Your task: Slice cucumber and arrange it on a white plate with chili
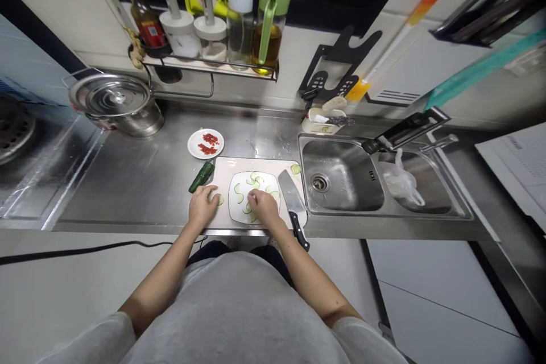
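Observation:
My right hand [263,206] is over the white square plate [233,182], its fingertips pinched together at a thin cucumber slice [248,209]; the fingers partly hide it. Several other pale green half-round slices lie spread on the plate. The plate rests on a light cutting board [222,168]. At the board's left edge, my left hand [202,207] has thumb and fingers apart, beside a small cucumber piece [220,199]. Just beyond that hand lies a dark green cucumber [202,176]. A kitchen knife [292,193] lies on the board's right side, its black handle jutting over the counter edge.
A round plate [191,145] with chopped red bits stands behind the board. To the right is a double sink [345,176] with a plastic bag [401,179]. A lidded steel pot [140,119] stands back left, below a rack of bottles [251,73]. Another cucumber piece [296,169] lies by the blade.

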The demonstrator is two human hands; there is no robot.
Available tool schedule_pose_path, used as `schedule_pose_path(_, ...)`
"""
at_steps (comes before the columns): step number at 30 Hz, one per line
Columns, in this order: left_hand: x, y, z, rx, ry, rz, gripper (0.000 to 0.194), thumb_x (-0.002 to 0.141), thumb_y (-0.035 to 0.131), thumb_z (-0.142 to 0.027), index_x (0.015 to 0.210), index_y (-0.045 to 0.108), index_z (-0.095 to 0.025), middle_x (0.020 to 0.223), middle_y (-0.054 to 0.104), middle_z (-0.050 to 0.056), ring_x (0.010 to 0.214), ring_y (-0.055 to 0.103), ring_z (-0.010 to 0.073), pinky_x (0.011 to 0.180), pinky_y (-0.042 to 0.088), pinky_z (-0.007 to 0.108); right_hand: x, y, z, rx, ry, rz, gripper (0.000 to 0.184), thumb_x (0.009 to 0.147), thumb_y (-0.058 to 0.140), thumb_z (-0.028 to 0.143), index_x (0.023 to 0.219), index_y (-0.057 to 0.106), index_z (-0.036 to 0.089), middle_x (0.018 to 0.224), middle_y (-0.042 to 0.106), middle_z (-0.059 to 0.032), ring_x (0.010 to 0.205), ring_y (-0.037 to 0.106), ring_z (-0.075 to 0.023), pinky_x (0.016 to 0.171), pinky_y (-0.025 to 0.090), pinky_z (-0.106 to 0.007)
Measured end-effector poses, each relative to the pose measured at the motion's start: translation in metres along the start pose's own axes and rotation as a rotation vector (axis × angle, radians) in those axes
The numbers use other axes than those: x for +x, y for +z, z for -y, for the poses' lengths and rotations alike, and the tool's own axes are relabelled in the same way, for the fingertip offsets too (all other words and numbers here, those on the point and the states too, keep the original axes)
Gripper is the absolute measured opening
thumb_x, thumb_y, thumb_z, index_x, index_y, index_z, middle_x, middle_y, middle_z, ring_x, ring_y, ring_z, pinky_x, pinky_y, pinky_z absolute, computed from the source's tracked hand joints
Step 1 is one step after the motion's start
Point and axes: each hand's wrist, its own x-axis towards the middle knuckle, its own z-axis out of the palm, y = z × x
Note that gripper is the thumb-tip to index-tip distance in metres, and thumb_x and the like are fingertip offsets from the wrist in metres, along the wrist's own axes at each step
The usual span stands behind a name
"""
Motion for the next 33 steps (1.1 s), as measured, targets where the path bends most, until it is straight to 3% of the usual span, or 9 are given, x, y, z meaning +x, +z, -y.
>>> schedule_pose_path(12, -0.012, -0.005, -0.008, 0.249, -0.084, 0.078, 0.036, 0.08, 0.056, -0.043, 0.11, 0.062, -0.025, 0.105, 0.058, 0.009, 0.104, 0.055, 0.0293, 0.086, 0.041, 0.041, -0.018, 0.003, -0.01, 0.12, 0.033, -0.055, 0.021, 0.09, 0.046, 0.028, 0.091, 0.066, 0.021, 0.081, 0.068, -0.0023, 0.077, 0.058, -0.015, 0.063, 0.033, -0.023)
schedule_pose_path(24, -0.011, 0.001, -0.007, 0.153, 0.007, 0.074, 0.014, 0.081, 0.056, -0.03, 0.092, 0.061, -0.023, 0.098, 0.061, 0.007, 0.096, 0.055, 0.0258, 0.083, 0.04, 0.038, -0.025, 0.004, -0.006, 0.132, 0.049, -0.04, 0.023, 0.09, 0.045, 0.028, 0.091, 0.067, 0.02, 0.081, 0.068, -0.0025, 0.074, 0.057, -0.0149, 0.061, 0.033, -0.022)
schedule_pose_path(30, -0.009, 0.004, -0.007, 0.116, -0.035, 0.085, 0.027, 0.081, 0.058, -0.028, 0.106, 0.058, -0.021, 0.097, 0.063, 0.007, 0.096, 0.057, 0.0253, 0.085, 0.039, 0.038, -0.027, 0.003, -0.002, 0.151, 0.046, -0.049, 0.022, 0.089, 0.046, 0.028, 0.092, 0.067, 0.021, 0.085, 0.069, -0.0032, 0.077, 0.058, -0.0155, 0.062, 0.033, -0.023)
schedule_pose_path(33, -0.009, 0.002, -0.008, 0.166, -0.043, 0.094, 0.022, 0.081, 0.058, -0.03, 0.101, 0.062, -0.021, 0.099, 0.063, 0.009, 0.098, 0.055, 0.0279, 0.084, 0.039, 0.04, -0.028, 0.005, -0.002, 0.15, 0.037, -0.067, 0.022, 0.089, 0.047, 0.028, 0.092, 0.067, 0.021, 0.086, 0.069, -0.003, 0.079, 0.058, -0.016, 0.063, 0.033, -0.023)
